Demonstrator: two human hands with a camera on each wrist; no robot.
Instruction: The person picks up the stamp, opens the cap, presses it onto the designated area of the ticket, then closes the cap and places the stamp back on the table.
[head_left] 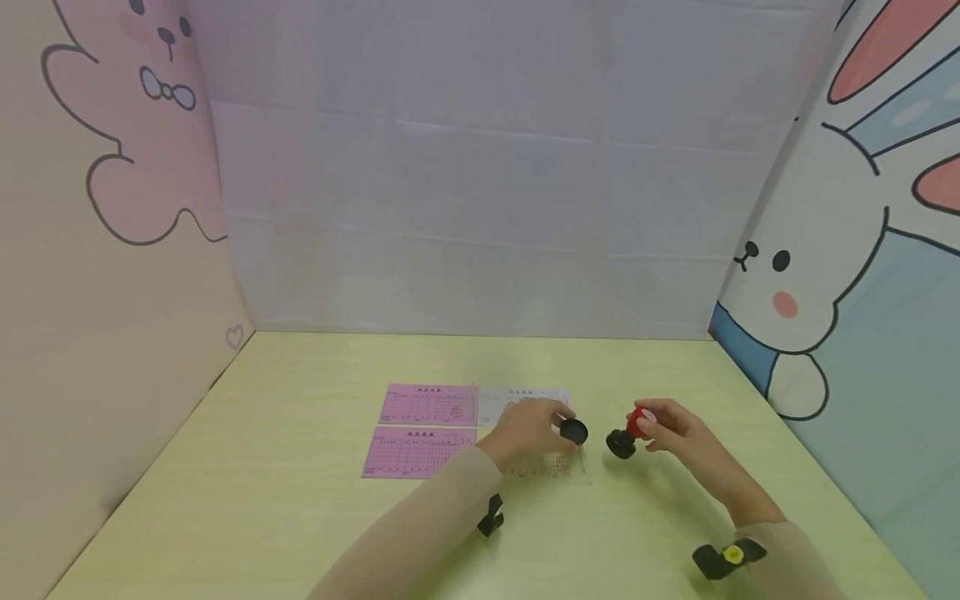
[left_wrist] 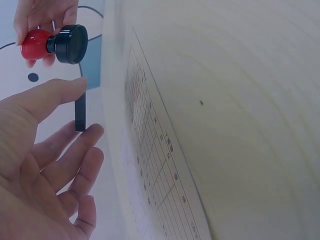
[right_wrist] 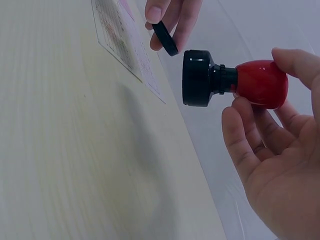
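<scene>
My right hand [head_left: 678, 429] grips a stamp [right_wrist: 210, 79] by its red rounded handle [right_wrist: 262, 84], above the table. The stamp's wide black head points toward my left hand. Between thumb and fingers, my left hand [head_left: 528, 429] pinches a round black cap [head_left: 573, 432], seen edge-on in the left wrist view. A narrow gap separates the cap from the stamp head. Under my left hand lie printed white forms [left_wrist: 165, 165], partly covered by it, with small red marks on them. Two pink forms [head_left: 427, 406] lie to their left.
The pale yellow wood-grain table [head_left: 262, 483] meets a white sheet wall [head_left: 480, 183] at the back. Cartoon-printed side panels [head_left: 885, 375] stand at left and right. Dark camera straps [head_left: 727, 557] are on both wrists.
</scene>
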